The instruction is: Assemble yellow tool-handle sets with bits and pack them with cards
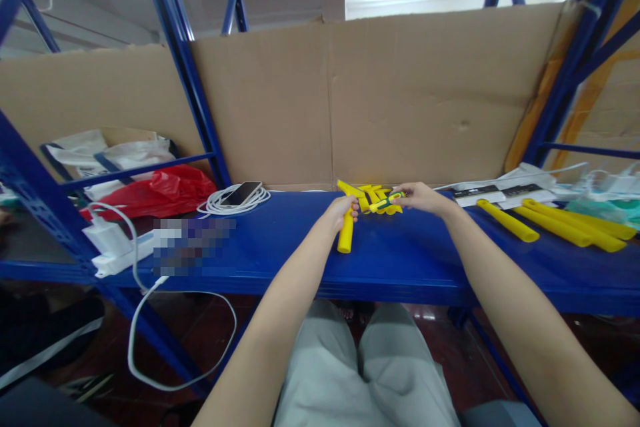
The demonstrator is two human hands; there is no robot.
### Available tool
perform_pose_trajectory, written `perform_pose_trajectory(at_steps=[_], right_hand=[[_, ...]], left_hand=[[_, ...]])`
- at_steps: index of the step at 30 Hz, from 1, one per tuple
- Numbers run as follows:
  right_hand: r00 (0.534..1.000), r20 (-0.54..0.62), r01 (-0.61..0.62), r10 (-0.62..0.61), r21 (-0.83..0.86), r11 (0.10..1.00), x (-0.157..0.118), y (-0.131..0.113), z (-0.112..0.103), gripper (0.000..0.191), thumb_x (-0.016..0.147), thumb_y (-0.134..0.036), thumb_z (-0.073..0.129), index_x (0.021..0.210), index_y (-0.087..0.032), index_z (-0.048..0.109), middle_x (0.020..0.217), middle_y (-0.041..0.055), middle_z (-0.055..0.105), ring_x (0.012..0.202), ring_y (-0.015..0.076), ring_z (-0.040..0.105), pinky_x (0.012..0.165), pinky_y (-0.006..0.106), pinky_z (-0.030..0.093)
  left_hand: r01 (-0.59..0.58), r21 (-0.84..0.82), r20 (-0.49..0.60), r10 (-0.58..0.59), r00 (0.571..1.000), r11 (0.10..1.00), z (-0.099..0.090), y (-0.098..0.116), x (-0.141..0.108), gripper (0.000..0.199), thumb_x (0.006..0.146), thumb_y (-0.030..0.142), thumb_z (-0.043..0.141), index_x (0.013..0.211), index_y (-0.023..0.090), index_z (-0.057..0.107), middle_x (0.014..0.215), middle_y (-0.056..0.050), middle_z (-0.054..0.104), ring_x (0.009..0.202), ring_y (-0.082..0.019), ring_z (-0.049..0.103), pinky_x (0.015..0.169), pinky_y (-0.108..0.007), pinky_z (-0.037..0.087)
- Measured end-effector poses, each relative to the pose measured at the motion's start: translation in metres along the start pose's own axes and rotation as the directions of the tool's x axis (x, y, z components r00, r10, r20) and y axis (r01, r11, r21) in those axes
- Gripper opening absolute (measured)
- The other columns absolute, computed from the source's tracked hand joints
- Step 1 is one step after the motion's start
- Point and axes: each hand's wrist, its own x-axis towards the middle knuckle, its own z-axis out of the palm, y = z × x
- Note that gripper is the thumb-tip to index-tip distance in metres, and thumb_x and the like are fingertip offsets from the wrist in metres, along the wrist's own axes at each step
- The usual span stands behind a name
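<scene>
My left hand (341, 211) is wrapped round a yellow plastic tube (345, 239), which flares at its upper end and stands tilted over the blue shelf (280, 240). My right hand (419, 197) pinches a slim yellow-and-green tool (383, 204) by its right end; its exact kind is too small to tell. The tool points left, close to the tube, and I cannot tell whether the two touch. Behind and beneath it, several small yellow plastic pieces (393, 209) lie in a pile, partly hidden by my hands.
Several yellow tubes (507, 221) lie at the right, near black-and-white packets (525, 193). A phone (242, 193) rests on a coiled white cable (213, 203) at the left. Farther left are a power strip (125, 255) and a red bag (160, 190). Cardboard (400, 100) walls the back.
</scene>
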Motion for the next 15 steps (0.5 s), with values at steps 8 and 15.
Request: perform_pose_trajectory(at_steps=[8, 15], right_hand=[[0.917, -0.397, 0.109, -0.035, 0.166, 0.980, 0.003, -0.005, -0.003, 0.040, 0.070, -0.057, 0.065, 0.072, -0.017, 0.059, 0.060, 0.0011, 0.056, 0.055, 0.0127, 0.052, 0.051, 0.026, 0.043], [0.849, -0.527, 0.209, 0.042, 0.407, 0.889, 0.009, -0.006, -0.001, 0.042, 0.068, -0.060, 0.067, 0.072, -0.020, 0.053, 0.063, 0.0010, 0.060, 0.056, 0.0157, 0.060, 0.057, 0.031, 0.052]], left_hand=[[0.008, 0.006, -0.002, -0.008, 1.000, 1.000, -0.003, -0.001, 0.005, 0.011, 0.078, 0.015, 0.054, 0.075, 0.019, 0.044, 0.049, 0.009, 0.037, 0.033, -0.004, 0.031, 0.038, -0.016, 0.027], [0.058, 0.028, 0.024, -0.059, 0.998, 0.998, -0.004, -0.007, 0.012, 0.011, 0.081, 0.013, 0.052, 0.075, 0.018, 0.044, 0.049, 0.008, 0.037, 0.036, -0.005, 0.030, 0.040, -0.017, 0.029]])
